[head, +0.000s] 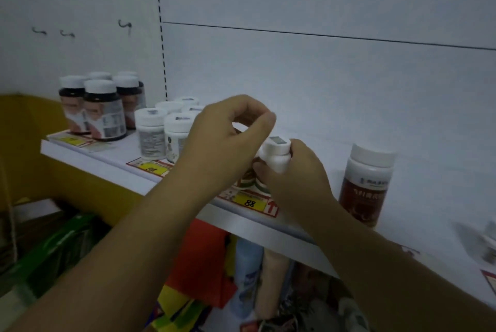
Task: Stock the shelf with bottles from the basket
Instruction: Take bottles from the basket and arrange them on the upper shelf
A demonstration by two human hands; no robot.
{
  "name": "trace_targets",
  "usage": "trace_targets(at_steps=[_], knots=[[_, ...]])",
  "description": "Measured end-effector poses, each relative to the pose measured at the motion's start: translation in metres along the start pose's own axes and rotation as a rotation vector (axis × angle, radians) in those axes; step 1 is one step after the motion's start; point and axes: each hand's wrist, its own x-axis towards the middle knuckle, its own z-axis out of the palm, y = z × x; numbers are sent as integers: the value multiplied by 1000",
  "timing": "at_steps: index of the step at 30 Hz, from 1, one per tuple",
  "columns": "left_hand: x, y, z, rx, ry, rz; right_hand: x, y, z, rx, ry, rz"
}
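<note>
Two hands meet above the shelf: the right hand has fingers clamped on a white bottle; the left hand curls its fingers just beside it, grip indiscernible.

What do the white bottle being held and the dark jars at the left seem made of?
White bottle: probably opaque plastic, smooth, dull sheen, gripped by the right hand. Dark jars: dark translucent plastic or glass, glossy highlights; white caps look plastic.
</note>
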Motion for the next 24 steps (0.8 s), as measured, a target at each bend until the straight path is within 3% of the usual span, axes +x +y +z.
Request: trace_targets(at_steps=[4, 7, 10, 12, 13, 16, 20, 24], knots=[[-18, 1, 5, -17, -55, -13, 2, 6, 4, -10, -51, 7], [-30, 12, 5, -79, 12, 0, -17, -6, -11, 76, -48, -4], [-69, 16, 6, -151, 157, 105, -72, -7, -54, 183, 54, -355], [-107, 13, 17, -171, 158, 71, -118, 25, -80, 48, -2, -550], [-126, 10, 26, -184, 117, 28, -141, 46, -87, -66, -59, -561], [-168, -1, 70, -252, -125, -140, -197, 121, -101, -295, -258, -338], [-197, -23, 142, -366, -364, -418, -238, 214, -125, -147, -571, 246], [-231, -45, 208, -263, -708, -558, -272, 273, -136, -163, -350, 469]])
